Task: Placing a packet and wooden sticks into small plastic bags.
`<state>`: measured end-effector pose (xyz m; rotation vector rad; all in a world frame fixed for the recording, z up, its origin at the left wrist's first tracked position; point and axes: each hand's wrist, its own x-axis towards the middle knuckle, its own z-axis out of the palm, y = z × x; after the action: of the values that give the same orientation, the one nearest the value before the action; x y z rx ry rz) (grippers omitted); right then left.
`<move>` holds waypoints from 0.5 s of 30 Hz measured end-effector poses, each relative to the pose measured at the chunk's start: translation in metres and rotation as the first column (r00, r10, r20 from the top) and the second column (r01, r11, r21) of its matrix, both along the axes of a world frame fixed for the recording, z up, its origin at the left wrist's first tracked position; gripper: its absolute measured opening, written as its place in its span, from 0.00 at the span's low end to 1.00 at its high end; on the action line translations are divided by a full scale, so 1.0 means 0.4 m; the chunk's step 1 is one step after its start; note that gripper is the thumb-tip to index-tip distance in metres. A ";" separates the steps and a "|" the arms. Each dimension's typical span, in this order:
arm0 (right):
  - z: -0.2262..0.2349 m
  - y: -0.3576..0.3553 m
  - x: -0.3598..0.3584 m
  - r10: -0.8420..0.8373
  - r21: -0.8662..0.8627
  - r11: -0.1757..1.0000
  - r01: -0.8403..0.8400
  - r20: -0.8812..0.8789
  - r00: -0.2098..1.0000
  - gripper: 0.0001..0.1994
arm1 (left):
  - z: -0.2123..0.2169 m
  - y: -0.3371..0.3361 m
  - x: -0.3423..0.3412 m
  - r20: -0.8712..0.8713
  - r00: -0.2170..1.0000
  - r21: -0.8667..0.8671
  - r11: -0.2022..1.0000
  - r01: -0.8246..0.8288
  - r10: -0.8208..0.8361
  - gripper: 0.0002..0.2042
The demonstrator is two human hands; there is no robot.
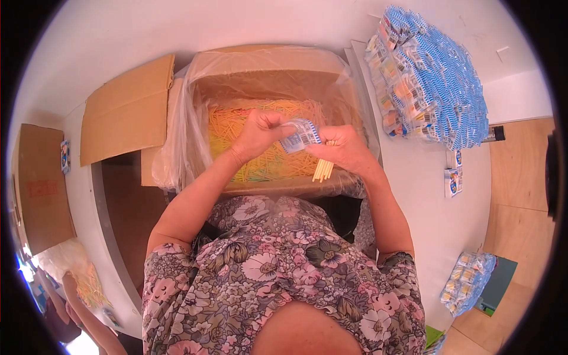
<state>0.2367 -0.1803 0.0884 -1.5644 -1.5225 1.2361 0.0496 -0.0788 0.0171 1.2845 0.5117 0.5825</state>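
The left hand (260,131) pinches a limp plastic packet (300,138) over the cardboard box (273,189); likely light and slippery, it is best held by its edges. Toward the box's near-right corner, the right hand (348,149) clasps yellow sticks (322,170), probably stiff and brittle, best gripped mid-bunch.

We note sticks (236,124) lying in the carton (266,83) before us, cardboard sheet (127,112) to its left, piled packets (438,83) on the tabletop (408,183) at right.
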 end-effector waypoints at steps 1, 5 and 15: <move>-0.008 -0.004 0.009 -0.002 -0.004 1.000 0.002 -0.002 1.000 0.07 | -0.004 0.000 0.002 0.016 1.000 -0.030 1.000 0.003 -0.003 0.02; -0.021 -0.014 0.029 -0.046 -0.072 0.997 0.040 -0.084 0.995 0.09 | 0.003 0.003 0.003 -0.009 0.999 -0.023 0.999 0.041 -0.041 0.04; 0.047 0.051 0.012 -0.293 0.079 0.945 0.317 -0.222 0.930 0.11 | 0.000 0.001 0.021 0.056 0.989 0.044 0.990 0.132 -0.134 0.06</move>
<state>0.2414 -0.1597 0.1070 -1.4798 -1.1445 1.0769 0.0580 -0.0784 0.0173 1.3247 0.3641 0.5198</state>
